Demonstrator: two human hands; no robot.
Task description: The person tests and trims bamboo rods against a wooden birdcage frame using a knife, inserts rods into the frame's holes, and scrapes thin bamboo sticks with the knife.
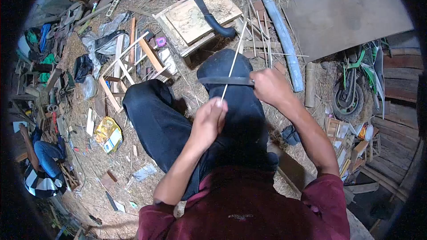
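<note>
A thin pale stick [233,63] slants up and away over my right knee. My left hand [209,121] is closed around its near end, with the thumb on top. In my right hand [267,86] is the handle of a knife [226,80], whose long blade lies crosswise over the stick, slightly blurred. The blade meets or crosses the stick just beyond my left hand; whether it cuts into it cannot be made out. Both hands are above my dark trousers.
A low wooden table [182,49] with a curved dark sheath-like object [209,15] stands ahead. Left of it is a small wooden frame [133,62]. A large flat board [351,13] and a small bike [351,93] are at right. Another person [46,155] sits at far left.
</note>
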